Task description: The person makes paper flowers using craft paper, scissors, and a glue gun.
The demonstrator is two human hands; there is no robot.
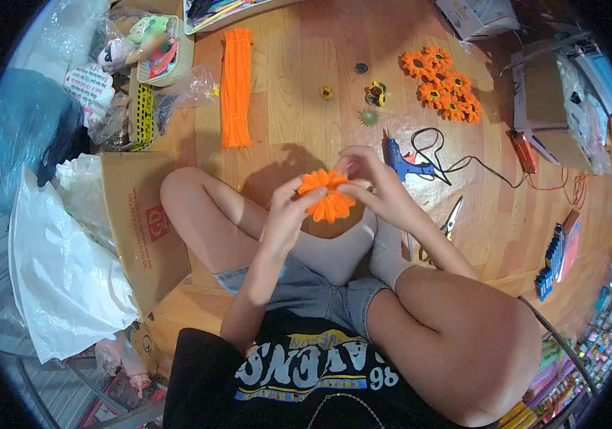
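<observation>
Wooden floor (288, 71) spreads around the seated person, whose two hands meet in front, above the folded legs. Between these hands is the orange flower (330, 207). The left hand (286, 214) pinches its petals at one side; the right hand (386, 191) brings the thumb against it, with other fingers raised and bent. If both thumbs press unevenly, the soft petals may bend or lose their even spacing. Near the right hand lies a blue glue gun (407, 168); a careless sideways movement could knock it or catch its black cord (463, 164). If it is hot, its nozzle might burn skin, but its heat cannot be judged. Scissors (454, 215) lie close to the right forearm (438, 244), which could brush the blades; this arm partly hides them. Behind the flower, the fingertips are hidden, so how firmly the right hand grips, one cannot tell.
</observation>
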